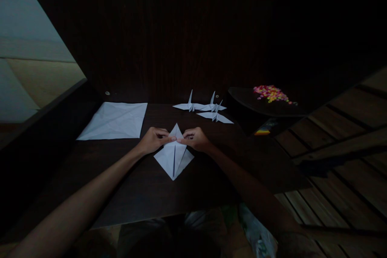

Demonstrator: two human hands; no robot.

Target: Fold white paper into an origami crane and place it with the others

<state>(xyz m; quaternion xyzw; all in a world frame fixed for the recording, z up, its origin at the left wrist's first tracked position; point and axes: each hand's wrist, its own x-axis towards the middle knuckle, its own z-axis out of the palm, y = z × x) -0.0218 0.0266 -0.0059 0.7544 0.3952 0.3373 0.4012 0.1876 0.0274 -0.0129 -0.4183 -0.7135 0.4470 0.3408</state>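
A partly folded white origami paper (pixel 178 159) lies on the dark tabletop in front of me, its diamond shape pointing away and toward me, with a slit down its middle. My left hand (pixel 155 139) grips its left edge, thumb on top and fingers curled beneath. From the other side, my right hand (pixel 196 138) pinches the right edge the same way. Both thumb tips nearly meet at the paper's centre line. Beyond the hands stand three folded paper cranes (pixel 215 116), close together with wings spread.
Flat creased white sheets (pixel 116 121) lie at the back left of the dark table (pixel 130 185). A low dark corner shelf (pixel 242 98) at the right carries a pile of small pink and yellow pieces (pixel 273 94). A tall dark panel (pixel 169 36) closes off the back.
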